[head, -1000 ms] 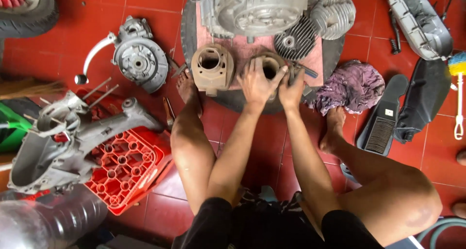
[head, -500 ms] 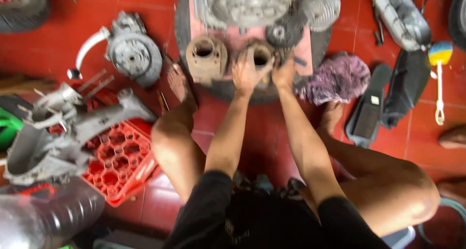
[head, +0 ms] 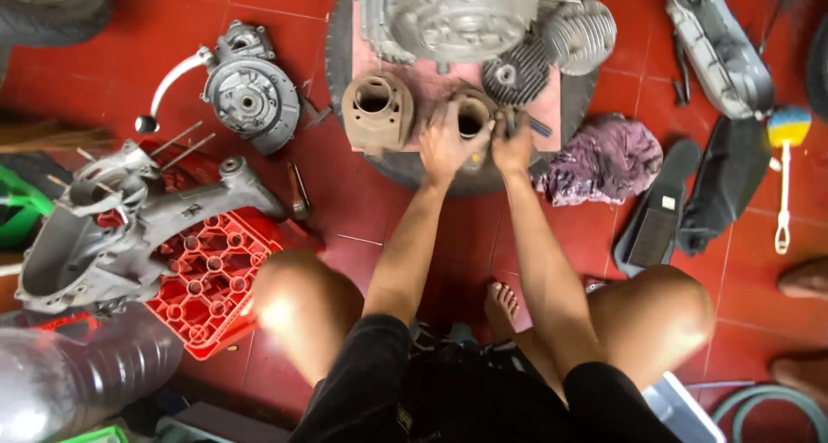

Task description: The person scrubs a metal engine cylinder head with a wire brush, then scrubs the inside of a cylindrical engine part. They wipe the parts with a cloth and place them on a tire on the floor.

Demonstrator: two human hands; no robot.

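Gripping the tan engine cylinder (head: 471, 119) from its left side, the left hand (head: 445, 146) curls its fingers around the casting, thumb laid near the open bore. The right hand (head: 512, 143) is closed against the cylinder's right side, fingers folded — whether it also pinches a small tool there is too blurred to tell. The cylinder stands bore-up on a pink board (head: 431, 94) that lies across a black tyre (head: 405, 174), near the board's front edge and about midway along it. A second tan cylinder (head: 377, 111) stands just beside it to the left, near the board's front left corner, apart from both hands. At the board's back edge sits a large grey engine casing (head: 457, 16), with a finned cylinder head (head: 516, 74) at its right. On the red tiled floor (head: 121, 63) to the left lie a round grey cover with a curved lever (head: 246, 94), a crankcase half (head: 112, 227) resting on a red plastic crate (head: 207, 275), and to the right of the tyre a crumpled purple rag (head: 604, 158) — beyond it a black footpad (head: 655, 210).
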